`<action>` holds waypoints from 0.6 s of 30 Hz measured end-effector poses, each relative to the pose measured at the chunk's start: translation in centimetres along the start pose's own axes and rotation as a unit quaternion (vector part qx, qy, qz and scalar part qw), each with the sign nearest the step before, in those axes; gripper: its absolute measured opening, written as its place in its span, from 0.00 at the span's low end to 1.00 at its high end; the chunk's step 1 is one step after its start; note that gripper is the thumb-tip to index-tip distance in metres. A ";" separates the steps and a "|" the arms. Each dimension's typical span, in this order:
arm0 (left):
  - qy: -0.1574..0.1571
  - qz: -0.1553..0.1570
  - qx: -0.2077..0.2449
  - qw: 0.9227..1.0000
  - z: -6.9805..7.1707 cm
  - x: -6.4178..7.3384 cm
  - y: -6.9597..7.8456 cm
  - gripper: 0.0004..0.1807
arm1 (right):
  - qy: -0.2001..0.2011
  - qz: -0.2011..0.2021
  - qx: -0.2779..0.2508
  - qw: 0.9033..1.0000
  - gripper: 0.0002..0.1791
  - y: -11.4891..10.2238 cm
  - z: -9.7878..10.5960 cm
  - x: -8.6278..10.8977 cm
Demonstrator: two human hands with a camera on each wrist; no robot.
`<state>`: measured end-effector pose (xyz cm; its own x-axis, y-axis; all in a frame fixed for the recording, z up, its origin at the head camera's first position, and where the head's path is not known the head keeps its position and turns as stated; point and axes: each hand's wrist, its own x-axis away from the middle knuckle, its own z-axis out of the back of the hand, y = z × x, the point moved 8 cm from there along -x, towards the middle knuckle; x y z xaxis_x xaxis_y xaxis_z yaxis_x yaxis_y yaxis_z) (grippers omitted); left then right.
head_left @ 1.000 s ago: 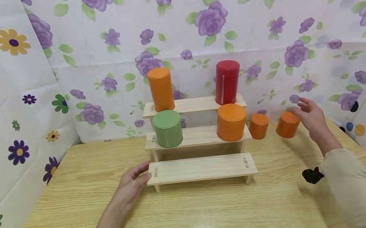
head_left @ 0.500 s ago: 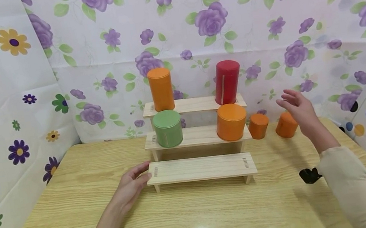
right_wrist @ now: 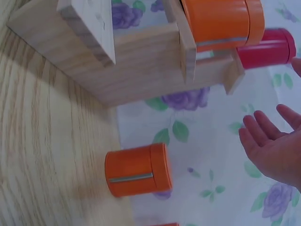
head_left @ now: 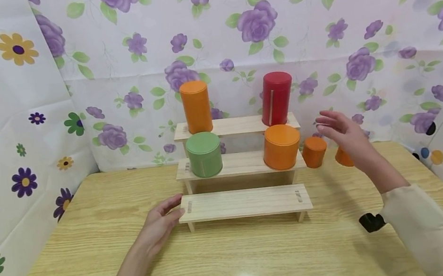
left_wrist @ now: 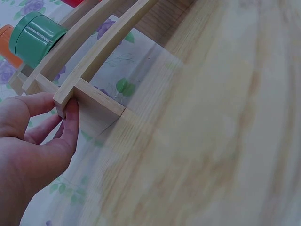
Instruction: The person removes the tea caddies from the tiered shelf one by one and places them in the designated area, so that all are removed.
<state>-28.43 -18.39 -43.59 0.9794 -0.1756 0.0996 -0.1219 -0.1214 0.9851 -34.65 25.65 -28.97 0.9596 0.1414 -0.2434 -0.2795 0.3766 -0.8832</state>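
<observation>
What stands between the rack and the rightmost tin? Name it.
A small orange tin stands between the rack and the rightmost tin, shown in the head view; the right hand partly hides the latter.

Rightmost orange tin (head_left: 343, 159); partly hidden

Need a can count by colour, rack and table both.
Orange: 4 (tall orange can, wide orange can, first small orange can, second small orange can, partly hidden by the right hand)
Red: 1 (tall red can)
Green: 1 (wide green can)
Total: 6
</observation>
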 end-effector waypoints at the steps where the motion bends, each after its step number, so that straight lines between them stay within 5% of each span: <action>1: 0.000 0.000 -0.001 1.000 0.0 0.0 0.0 0.29 | -0.006 0.005 0.001 1.000 0.36 -0.2 -0.3 0.1; 9: -0.003 -0.003 0.000 1.000 0.1 -0.1 0.0 0.29 | -0.086 0.028 -0.019 0.996 0.32 -0.9 -2.9 0.6; 18: -0.001 -0.004 0.006 1.000 0.0 -0.1 -0.1 0.29 | -0.108 -0.001 -0.027 0.994 0.34 -0.6 -4.5 0.5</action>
<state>-28.49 -18.42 -43.69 0.9802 -0.1757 0.0917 -0.1161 -0.1338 0.9842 -33.84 21.43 -30.38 0.9290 0.3363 -0.1547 -0.2696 0.3284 -0.9053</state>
